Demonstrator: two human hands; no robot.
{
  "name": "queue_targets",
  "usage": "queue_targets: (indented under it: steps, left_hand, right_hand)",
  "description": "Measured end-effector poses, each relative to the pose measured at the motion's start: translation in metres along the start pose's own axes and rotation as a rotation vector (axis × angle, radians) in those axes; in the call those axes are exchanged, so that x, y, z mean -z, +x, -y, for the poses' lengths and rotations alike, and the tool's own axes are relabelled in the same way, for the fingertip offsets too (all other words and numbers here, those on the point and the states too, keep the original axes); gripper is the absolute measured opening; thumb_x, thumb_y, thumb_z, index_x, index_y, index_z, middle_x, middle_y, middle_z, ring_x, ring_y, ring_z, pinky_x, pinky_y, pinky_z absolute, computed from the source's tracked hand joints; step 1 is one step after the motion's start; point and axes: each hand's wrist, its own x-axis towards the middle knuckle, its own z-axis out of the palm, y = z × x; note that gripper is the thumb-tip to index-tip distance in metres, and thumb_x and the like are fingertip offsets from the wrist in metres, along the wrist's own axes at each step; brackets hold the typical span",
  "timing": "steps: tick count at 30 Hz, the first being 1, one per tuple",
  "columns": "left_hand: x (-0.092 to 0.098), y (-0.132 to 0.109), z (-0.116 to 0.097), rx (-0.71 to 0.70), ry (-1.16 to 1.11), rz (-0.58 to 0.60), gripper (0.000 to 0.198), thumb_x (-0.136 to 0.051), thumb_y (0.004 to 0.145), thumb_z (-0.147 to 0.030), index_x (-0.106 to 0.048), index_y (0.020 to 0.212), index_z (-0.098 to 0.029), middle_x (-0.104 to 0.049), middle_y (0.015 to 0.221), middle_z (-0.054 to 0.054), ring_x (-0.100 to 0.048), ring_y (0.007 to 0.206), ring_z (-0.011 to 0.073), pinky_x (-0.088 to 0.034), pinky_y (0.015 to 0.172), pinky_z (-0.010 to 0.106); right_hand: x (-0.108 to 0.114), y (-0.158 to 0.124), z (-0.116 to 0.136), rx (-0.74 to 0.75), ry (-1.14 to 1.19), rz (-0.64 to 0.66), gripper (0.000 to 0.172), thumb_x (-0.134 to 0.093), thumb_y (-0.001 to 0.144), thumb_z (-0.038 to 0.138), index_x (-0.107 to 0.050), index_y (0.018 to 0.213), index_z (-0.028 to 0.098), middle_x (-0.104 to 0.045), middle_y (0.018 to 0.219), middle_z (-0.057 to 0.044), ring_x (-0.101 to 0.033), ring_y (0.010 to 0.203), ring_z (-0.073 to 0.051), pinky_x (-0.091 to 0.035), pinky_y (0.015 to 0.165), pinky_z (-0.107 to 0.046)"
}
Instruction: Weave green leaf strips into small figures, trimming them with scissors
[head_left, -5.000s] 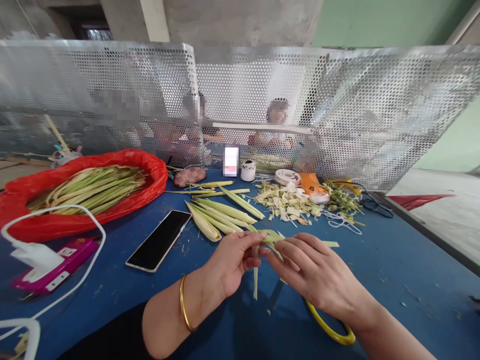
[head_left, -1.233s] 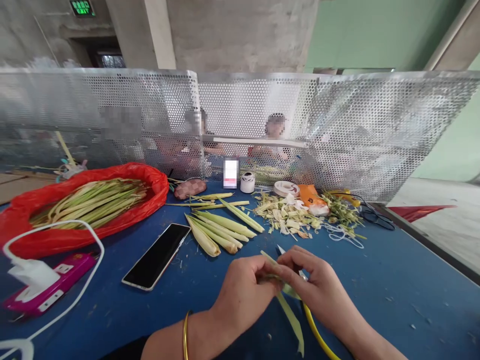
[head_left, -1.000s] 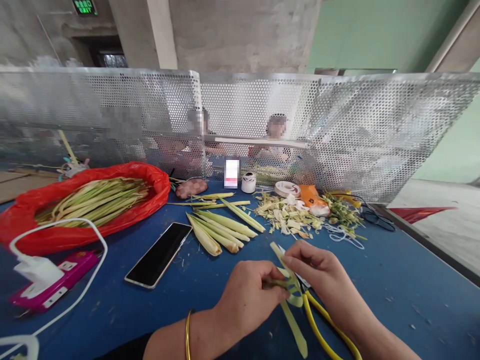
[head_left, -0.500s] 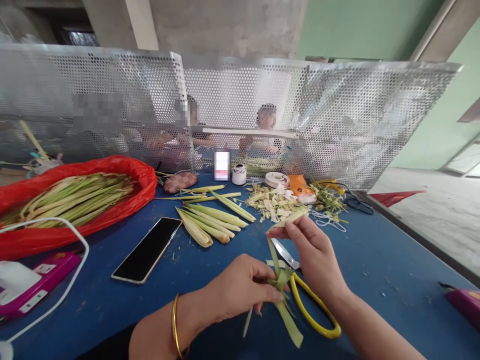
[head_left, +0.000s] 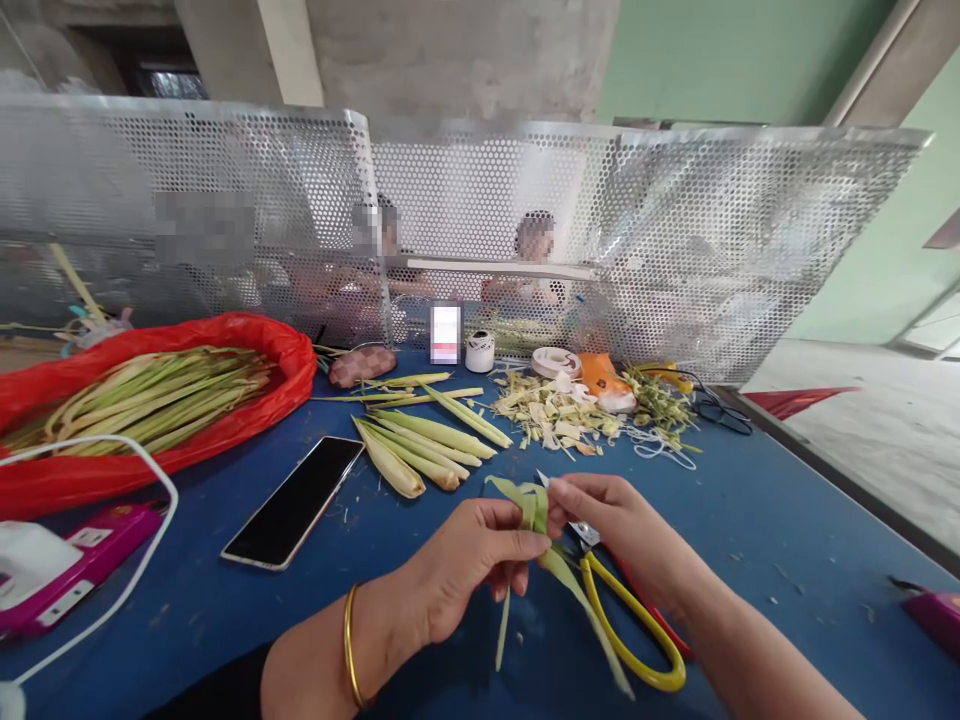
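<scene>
Pale green leaf strips (head_left: 534,508), folded over one another, are pinched between the thumb and fingers of my left hand (head_left: 480,550). Long ends of the strips hang down below it toward the table's front. My right hand (head_left: 607,520) is closed at the right side of the same strips, its thumb and forefinger pressed together on them. Under my right hand lie scissors (head_left: 637,640) with yellow and red handles, their blades partly covered. Beyond my hands, several pale green husk pieces (head_left: 427,450) lie fanned out on the blue table.
A black-screened phone (head_left: 294,505) lies at left, near a red bag (head_left: 296,365) of long leaves and a purple power strip (head_left: 82,570) with a white cable. Leaf scraps (head_left: 551,410) and a tape roll (head_left: 556,362) sit before the perforated metal screen (head_left: 480,180); people are behind it.
My right hand has come down and closer to my left hand, bringing its strip end in against the folded strips. My left hand has risen slightly. More of the scissors' red handle shows.
</scene>
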Motion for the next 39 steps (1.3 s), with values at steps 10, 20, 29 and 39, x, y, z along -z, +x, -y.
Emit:
queue_targets:
  steps: [10,20,29,39]
  left_hand:
    - [-0.005,-0.002,-0.007,0.001,0.092,-0.015,0.023,-0.072,0.07,-0.031,-0.072,0.084,-0.013,-0.067,0.067,0.002,-0.05,0.046,0.0063,-0.026,0.041,0.019]
    - [0.004,0.004,-0.008,-0.086,-0.258,-0.332,0.023,-0.075,0.072,-0.026,-0.073,0.093,-0.016,-0.073,0.086,0.006,-0.065,0.072,0.0103,-0.026,0.04,0.014]
    - [0.002,0.001,-0.012,-0.146,-0.25,-0.271,0.021,-0.074,0.072,-0.019,-0.074,0.093,-0.014,-0.071,0.074,0.005,-0.055,0.054,0.0063,-0.026,0.037,0.014]
    - [0.01,0.002,-0.021,-0.163,-0.247,-0.318,0.018,-0.073,0.074,-0.019,-0.073,0.091,-0.013,-0.074,0.093,0.012,-0.068,0.075,0.0143,-0.027,0.036,0.014]
  right_hand:
    - [-0.025,0.004,-0.016,0.048,0.313,-0.284,0.03,-0.075,0.07,0.043,-0.059,0.063,0.018,-0.054,0.06,0.003,-0.046,0.057,-0.011,-0.038,0.06,-0.025]
    - [-0.029,-0.028,-0.005,0.654,-0.551,-0.461,0.015,-0.056,0.089,0.025,-0.063,0.077,0.021,-0.059,0.066,0.0,-0.052,0.058,-0.014,-0.038,0.058,-0.026]
    - [-0.058,-0.01,-0.027,0.302,-0.276,-0.122,0.03,-0.053,0.091,0.034,-0.065,0.068,0.018,-0.062,0.076,-0.004,-0.057,0.072,-0.016,-0.043,0.064,-0.024]
    - [-0.055,-0.024,-0.009,0.156,-0.24,0.053,0.032,-0.053,0.088,0.031,-0.056,0.059,0.018,-0.051,0.066,0.0,-0.05,0.062,-0.013,-0.038,0.059,-0.024]
